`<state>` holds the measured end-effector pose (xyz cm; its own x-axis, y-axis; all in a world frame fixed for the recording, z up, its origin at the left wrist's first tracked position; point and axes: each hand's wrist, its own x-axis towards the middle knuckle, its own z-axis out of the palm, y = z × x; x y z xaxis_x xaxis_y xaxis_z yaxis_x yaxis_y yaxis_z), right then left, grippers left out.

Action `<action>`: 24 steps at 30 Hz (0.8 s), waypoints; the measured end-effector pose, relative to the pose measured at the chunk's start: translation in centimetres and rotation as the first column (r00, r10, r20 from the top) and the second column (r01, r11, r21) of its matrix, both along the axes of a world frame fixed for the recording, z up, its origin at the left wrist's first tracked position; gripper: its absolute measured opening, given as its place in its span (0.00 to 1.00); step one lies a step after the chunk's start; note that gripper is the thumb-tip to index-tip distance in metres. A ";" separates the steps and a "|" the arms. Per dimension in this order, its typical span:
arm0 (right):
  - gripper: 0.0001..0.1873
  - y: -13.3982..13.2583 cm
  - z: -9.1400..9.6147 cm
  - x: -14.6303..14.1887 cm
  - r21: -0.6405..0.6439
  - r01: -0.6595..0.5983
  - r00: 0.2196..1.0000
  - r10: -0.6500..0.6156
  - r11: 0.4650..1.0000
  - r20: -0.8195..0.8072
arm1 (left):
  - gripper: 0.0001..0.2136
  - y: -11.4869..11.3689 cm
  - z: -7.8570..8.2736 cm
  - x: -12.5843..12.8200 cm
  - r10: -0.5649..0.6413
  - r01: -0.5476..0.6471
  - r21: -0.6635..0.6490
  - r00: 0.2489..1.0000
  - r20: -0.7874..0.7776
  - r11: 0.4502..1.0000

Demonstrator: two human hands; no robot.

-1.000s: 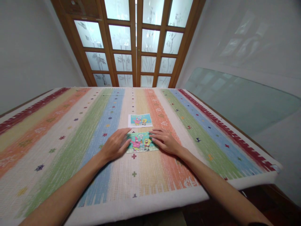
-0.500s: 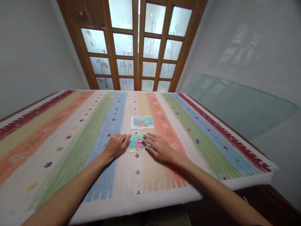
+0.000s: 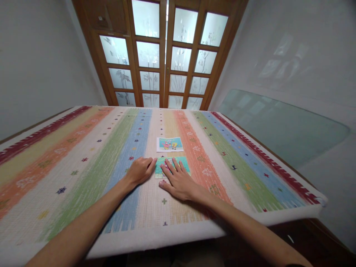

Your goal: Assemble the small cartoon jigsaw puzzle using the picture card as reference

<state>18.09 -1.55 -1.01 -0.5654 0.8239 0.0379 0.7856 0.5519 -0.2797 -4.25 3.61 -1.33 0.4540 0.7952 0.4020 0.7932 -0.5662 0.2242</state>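
Observation:
A small jigsaw puzzle [image 3: 184, 161] with a teal background and a pink cartoon figure lies flat on the striped cloth. My right hand [image 3: 179, 181] rests on it with fingers spread, covering its middle and lower part. At the puzzle's left edge sits my left hand [image 3: 139, 170], its fingers curled in and its thumb side against or very close to that edge; nothing shows in its grip. Just beyond the puzzle lies a white-bordered picture card [image 3: 170, 144] showing a pink and a yellow cartoon figure on teal.
A striped, patterned tablecloth [image 3: 111, 148] covers the wide table. Past the far edge stand wooden doors [image 3: 166, 74] with frosted panes. A pale glass panel [image 3: 283, 126] is at the right wall. The table's near edge runs in front of me.
My right hand has shifted left and toward me, with its fingers now spread across the pink figure. My left hand stays at the puzzle's left edge. The view has shifted slightly.

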 end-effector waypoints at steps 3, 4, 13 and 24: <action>0.43 0.0 0.4 0.0 -0.027 0.003 1.000 -0.002 1.000 0.015 | 0.21 0.0 0.0 0.0 -0.009 0.009 -0.006 1.000 0.001 1.000; 0.43 0.0 0.4 0.0 -0.028 0.003 1.000 -0.003 1.000 0.016 | 0.21 0.0 0.0 0.0 -0.012 0.012 -0.008 1.000 0.002 1.000; 0.43 0.1 -0.1 0.4 0.005 -0.013 1.000 0.013 1.000 0.004 | 0.23 0.0 0.1 0.0 -0.030 0.030 -0.015 1.000 -0.003 0.999; 0.42 -0.3 0.4 3.7 -0.022 -0.010 0.999 0.011 1.000 0.036 | 0.23 -0.2 0.2 -0.1 -0.062 0.060 -0.041 0.997 -0.039 0.997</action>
